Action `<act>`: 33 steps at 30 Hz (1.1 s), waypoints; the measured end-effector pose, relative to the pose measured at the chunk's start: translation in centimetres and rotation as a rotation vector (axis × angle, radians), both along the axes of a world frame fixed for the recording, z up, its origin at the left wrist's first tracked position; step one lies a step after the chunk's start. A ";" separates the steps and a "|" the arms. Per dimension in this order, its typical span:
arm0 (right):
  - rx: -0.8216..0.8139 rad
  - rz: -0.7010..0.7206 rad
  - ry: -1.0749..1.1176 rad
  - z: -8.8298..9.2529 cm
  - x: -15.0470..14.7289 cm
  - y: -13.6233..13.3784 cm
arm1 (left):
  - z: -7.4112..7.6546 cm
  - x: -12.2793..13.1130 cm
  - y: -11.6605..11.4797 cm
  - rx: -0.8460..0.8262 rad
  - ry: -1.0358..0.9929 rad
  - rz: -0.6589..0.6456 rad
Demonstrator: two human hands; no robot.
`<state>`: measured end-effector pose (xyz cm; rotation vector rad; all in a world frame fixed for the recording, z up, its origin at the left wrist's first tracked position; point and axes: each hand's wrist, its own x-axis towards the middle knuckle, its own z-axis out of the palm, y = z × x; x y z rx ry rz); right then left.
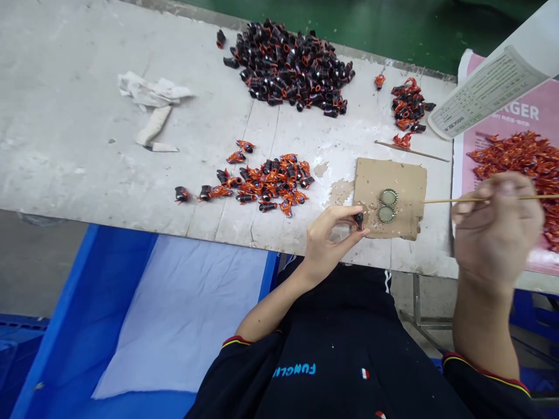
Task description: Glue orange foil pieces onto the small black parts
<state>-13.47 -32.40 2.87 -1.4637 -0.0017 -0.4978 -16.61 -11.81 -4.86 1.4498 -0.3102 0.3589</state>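
Observation:
My left hand (328, 240) pinches a small black sleeve part (358, 220) near the table's front edge, beside a cardboard square (404, 174). Two metal bottle caps (388, 205) lie on that cardboard. My right hand (498, 230) is closed around a thin wooden stick (454, 199) whose tip points left toward the caps. A pile of orange parts (524, 154) lies just behind the right hand on a pink sheet (530, 110).
A big heap of black sleeves (290, 67) lies at the back. A mixed black-and-orange pile (266, 183) sits mid-table, a smaller one (408, 107) at the right. A crumpled rag (152, 102) lies left. A second stick (410, 151) rests behind the cardboard. A blue crate (78, 326) stands below.

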 end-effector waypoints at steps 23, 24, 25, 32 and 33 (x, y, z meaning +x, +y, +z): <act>-0.522 0.072 0.029 -2.3 -1.5 -0.6 | 0.5 -0.1 0.2 0.046 0.039 0.003; -0.538 0.085 0.038 -2.4 -1.5 -0.6 | 0.5 -0.1 0.2 0.045 0.040 0.002; -0.562 0.097 0.042 -2.5 -1.5 -0.7 | 0.6 -0.1 0.2 0.044 0.042 0.001; -0.608 0.147 -0.002 -2.5 -1.9 -1.0 | 0.7 0.0 0.2 0.034 0.051 -0.009; -0.607 0.147 -0.009 -2.5 -1.9 -1.0 | 0.7 0.0 0.2 0.034 0.049 -0.010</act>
